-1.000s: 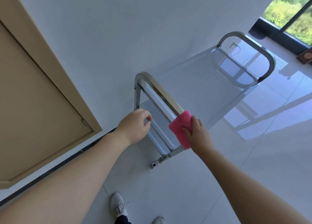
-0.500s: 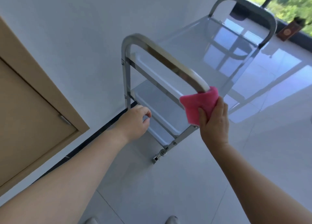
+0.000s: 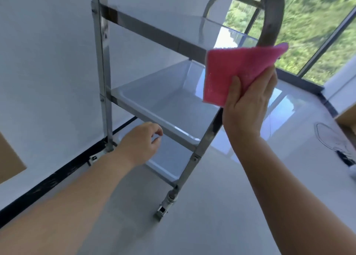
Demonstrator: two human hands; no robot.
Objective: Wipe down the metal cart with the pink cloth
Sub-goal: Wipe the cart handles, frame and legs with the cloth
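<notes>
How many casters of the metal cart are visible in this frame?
2: one caster under the near right leg, another caster under the near left leg beside the left forearm. The far-end casters are hidden.

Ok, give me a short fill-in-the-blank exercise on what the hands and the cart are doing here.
1. The right hand presses the ___ cloth against the cart's upright.
2. The left hand holds ___.
3. The cart stands on a ___ floor.

Missing words: pink; nothing; tiled
</notes>
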